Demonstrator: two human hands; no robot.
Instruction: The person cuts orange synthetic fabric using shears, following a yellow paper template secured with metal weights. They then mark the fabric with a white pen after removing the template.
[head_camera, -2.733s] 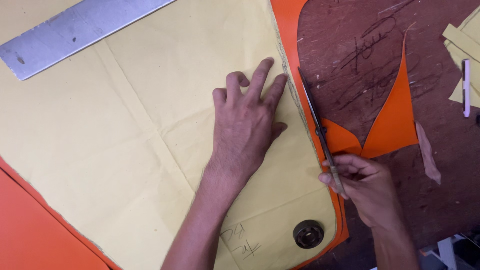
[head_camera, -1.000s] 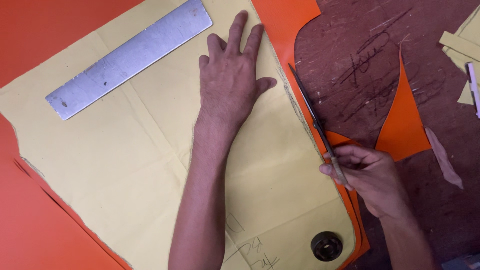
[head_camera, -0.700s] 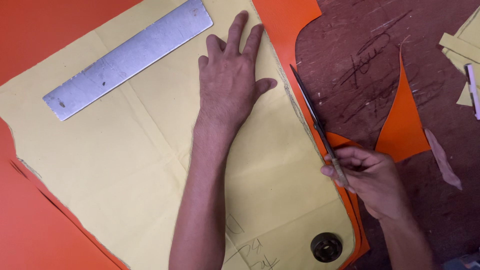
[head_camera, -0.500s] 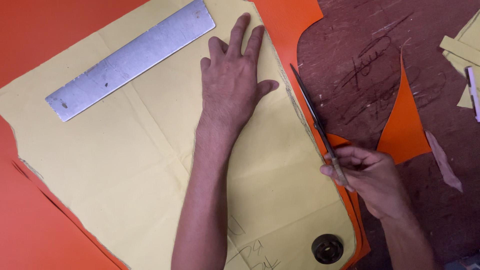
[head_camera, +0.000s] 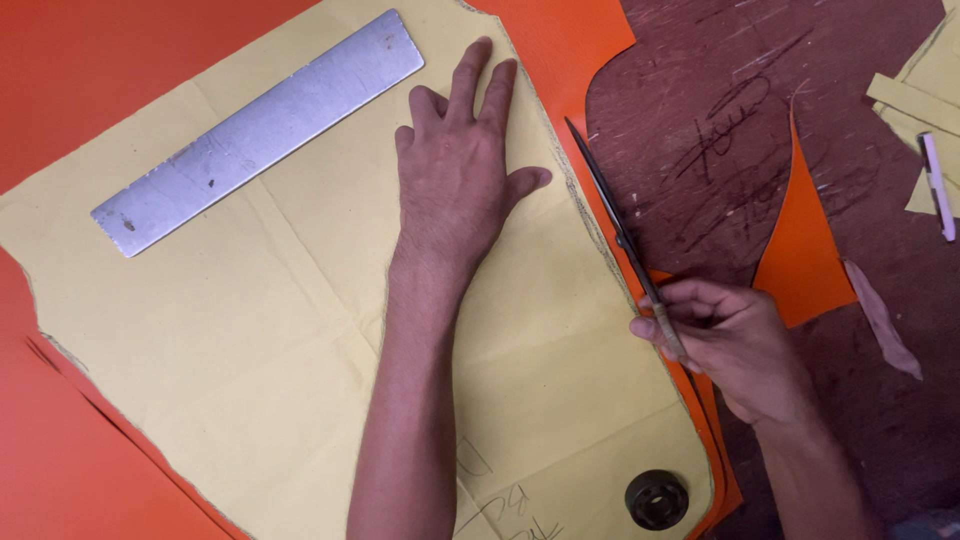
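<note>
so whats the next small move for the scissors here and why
Probably close the long dark scissors and slide them further along the yellow paper pattern. The right hand holds them at its edge, uncut orange sheet lies ahead, and the left hand pins the pattern flat.

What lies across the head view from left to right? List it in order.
Metal ruler → left hand flat on the yellow paper pattern → scissors in the right hand → cut orange flap → pen.

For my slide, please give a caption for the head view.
Left hand flat on yellow pattern; right hand holds scissors along its edge.
</note>
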